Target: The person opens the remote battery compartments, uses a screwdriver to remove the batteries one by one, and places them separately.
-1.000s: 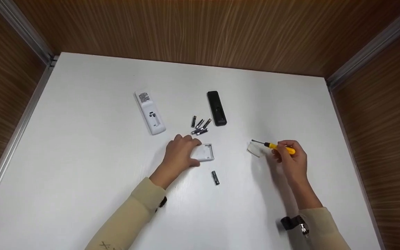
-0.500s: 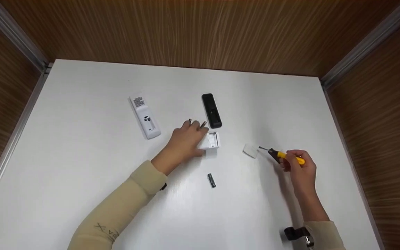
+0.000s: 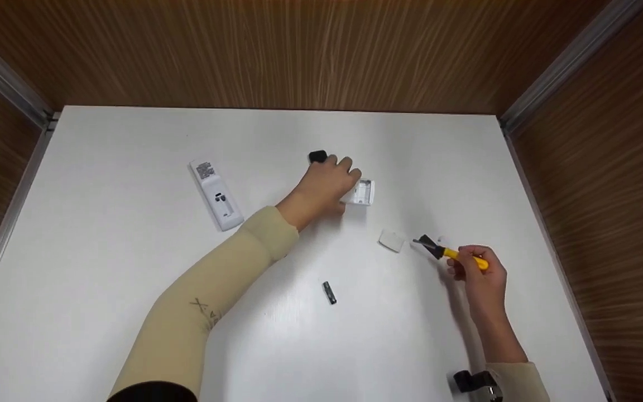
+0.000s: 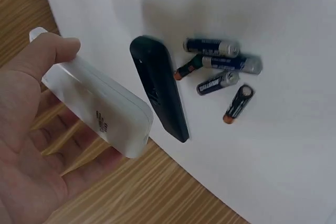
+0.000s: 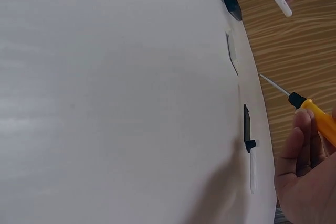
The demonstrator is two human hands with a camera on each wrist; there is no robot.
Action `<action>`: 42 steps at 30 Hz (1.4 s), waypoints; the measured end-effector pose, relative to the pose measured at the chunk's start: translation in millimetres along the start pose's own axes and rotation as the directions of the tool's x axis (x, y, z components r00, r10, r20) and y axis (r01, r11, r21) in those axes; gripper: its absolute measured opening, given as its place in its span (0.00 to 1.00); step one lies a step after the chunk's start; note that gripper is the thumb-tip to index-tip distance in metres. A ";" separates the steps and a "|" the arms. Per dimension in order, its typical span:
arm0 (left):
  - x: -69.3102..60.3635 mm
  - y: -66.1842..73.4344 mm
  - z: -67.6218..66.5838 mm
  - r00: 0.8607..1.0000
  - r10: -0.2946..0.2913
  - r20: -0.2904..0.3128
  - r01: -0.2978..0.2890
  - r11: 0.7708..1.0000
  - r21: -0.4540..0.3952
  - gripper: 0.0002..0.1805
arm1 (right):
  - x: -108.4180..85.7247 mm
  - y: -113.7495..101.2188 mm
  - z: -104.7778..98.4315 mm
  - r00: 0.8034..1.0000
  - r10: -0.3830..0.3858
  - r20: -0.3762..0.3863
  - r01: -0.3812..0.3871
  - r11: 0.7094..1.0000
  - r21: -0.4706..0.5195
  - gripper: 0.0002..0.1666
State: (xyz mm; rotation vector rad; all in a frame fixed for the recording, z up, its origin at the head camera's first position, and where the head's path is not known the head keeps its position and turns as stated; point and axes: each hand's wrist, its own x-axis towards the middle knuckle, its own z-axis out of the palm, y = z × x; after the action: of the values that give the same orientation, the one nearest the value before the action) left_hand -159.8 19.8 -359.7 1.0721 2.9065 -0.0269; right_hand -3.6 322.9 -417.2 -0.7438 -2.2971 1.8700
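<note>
My left hand (image 3: 327, 181) grips a white remote (image 3: 361, 192) with a bare battery compartment and holds it above the table. In the left wrist view the other face of this white remote (image 4: 100, 108) shows, pinched between thumb and fingers. Beneath it lie a black remote (image 4: 157, 87) and several batteries (image 4: 218, 83), mostly hidden by my hand and arm in the head view. At the right, my right hand (image 3: 480, 282) holds a screwdriver (image 3: 451, 254) by its yellow handle, tip pointing left. The screwdriver (image 5: 296, 99) is raised off the table in the right wrist view.
A longer white remote (image 3: 216, 195) lies at the left with its battery bay uncovered. One battery (image 3: 329, 292) lies alone near the middle. A white cover (image 3: 391, 241) and a dark flat piece (image 3: 428, 244) lie near the screwdriver tip. Wood-grain panels (image 3: 277, 56) enclose the table.
My left hand has lifted the white remote and carried it away and to the right, over the batteries and black remote. The right hand has lowered slightly, still holding the screwdriver.
</note>
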 end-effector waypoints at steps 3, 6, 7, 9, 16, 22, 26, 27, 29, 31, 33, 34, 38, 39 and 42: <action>10.7 -0.4 1.3 0.999 0.036 -0.005 -0.036 0.998 0.050 0.28 | -6.3 0.0 0.0 1.000 0.014 -0.006 -0.014 1.000 0.005 0.16; 19.5 -0.5 4.2 0.998 0.064 -0.007 -0.063 0.994 0.084 0.25 | -9.4 4.1 -0.5 1.000 0.006 -0.019 -0.005 1.000 0.024 0.17; 22.1 -0.1 5.0 0.997 0.072 -0.008 -0.070 0.993 0.093 0.25 | -9.8 6.4 -0.8 1.000 0.000 -0.022 0.001 0.999 0.039 0.17; 26.9 0.6 6.3 0.996 0.085 -0.007 -0.084 0.990 0.109 0.25 | -10.4 10.5 -1.3 1.000 -0.013 -0.027 0.015 0.998 0.066 0.16; 39.1 3.1 15.9 0.989 0.149 -0.014 -0.142 0.963 0.227 0.20 | -14.0 16.4 1.0 0.999 -0.035 -0.036 0.039 0.993 0.107 0.17; 40.9 1.4 30.2 0.991 0.134 0.011 -0.133 0.963 0.236 0.22 | -19.3 18.6 5.7 0.999 -0.029 -0.036 0.032 0.995 0.090 0.19; 40.0 -0.3 35.2 0.991 0.127 0.053 -0.136 0.963 0.234 0.29 | -23.5 19.7 6.5 0.999 -0.010 -0.048 0.013 0.997 0.070 0.18; 40.0 -0.4 35.9 0.990 0.128 0.055 -0.137 0.962 0.235 0.29 | -24.4 20.1 6.3 0.999 -0.005 -0.054 0.008 0.998 0.067 0.17; 40.4 -0.7 36.9 0.990 0.127 0.057 -0.137 0.962 0.236 0.30 | -25.6 19.9 6.1 0.998 -0.001 -0.058 0.004 0.998 0.059 0.17; 41.2 -0.7 38.7 0.990 0.129 0.064 -0.141 0.961 0.239 0.30 | -26.4 19.6 6.1 0.998 0.001 -0.056 0.002 0.998 0.056 0.18; 41.9 0.2 40.9 0.988 0.135 0.076 -0.150 0.959 0.239 0.29 | -27.2 20.0 5.6 0.998 0.001 -0.056 0.002 0.999 0.045 0.18; 42.4 0.8 42.4 0.987 0.138 0.083 -0.154 0.960 0.235 0.29 | -28.1 20.3 5.3 0.998 0.001 -0.055 0.001 0.999 0.037 0.18; 44.3 5.1 48.3 0.985 0.148 0.092 -0.164 0.964 0.211 0.25 | -29.7 22.8 2.9 0.998 -0.009 -0.056 0.012 0.999 0.049 0.15; 44.7 6.2 49.8 0.985 0.146 0.090 -0.162 0.965 0.207 0.24 | -29.7 23.2 2.4 0.998 -0.012 -0.055 0.015 0.999 0.052 0.15; 45.8 8.1 54.5 0.988 0.136 0.080 -0.149 0.969 0.196 0.21 | -29.1 24.1 1.5 0.999 -0.024 -0.047 0.027 0.997 0.072 0.15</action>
State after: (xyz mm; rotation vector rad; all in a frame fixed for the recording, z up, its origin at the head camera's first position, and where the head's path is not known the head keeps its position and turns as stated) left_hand -187.4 53.9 -416.3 1.2807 2.8072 -0.3513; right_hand 28.9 312.6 -433.5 -0.7370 -2.1874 1.8940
